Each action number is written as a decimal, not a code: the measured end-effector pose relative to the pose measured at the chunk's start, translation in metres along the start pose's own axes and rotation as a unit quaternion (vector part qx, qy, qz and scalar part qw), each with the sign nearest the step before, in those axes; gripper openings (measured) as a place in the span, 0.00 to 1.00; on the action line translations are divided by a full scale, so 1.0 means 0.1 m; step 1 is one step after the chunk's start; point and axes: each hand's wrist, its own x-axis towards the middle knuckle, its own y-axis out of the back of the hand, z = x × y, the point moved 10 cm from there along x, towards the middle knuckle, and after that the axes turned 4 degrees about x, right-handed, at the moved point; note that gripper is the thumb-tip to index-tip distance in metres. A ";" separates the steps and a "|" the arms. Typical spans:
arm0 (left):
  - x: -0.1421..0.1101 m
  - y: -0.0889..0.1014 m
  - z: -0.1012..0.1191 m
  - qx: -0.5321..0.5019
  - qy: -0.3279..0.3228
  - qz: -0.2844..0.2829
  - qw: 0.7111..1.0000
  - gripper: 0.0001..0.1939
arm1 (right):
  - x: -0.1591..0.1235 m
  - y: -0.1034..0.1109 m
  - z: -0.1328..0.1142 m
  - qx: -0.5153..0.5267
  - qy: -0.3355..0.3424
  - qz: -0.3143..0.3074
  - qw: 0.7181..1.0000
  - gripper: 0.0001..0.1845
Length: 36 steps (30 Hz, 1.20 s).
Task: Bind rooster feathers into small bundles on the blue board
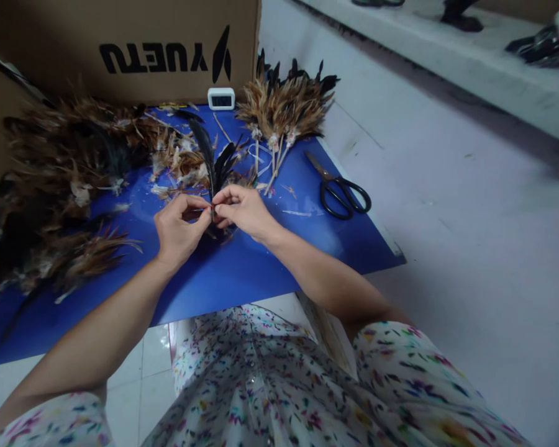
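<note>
The blue counter [242,267] runs out of view at left. Left of the black-handled scissors [339,192], fingers of the left hand [181,226] and right hand [246,211] pinch dark feathers [218,162], whose lower ends the hands partly hide; the clock's [221,99] display is unreadable.

Left hand [181,226] and right hand [243,211] meet, thumbs and index fingers pinched; both forearms angle inward.
</note>
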 end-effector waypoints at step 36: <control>-0.05 0.08 0.26 0.007 -0.188 0.061 0.980 0.05 | 0.05 -0.12 -0.06 -0.041 0.031 -0.083 0.995 0.06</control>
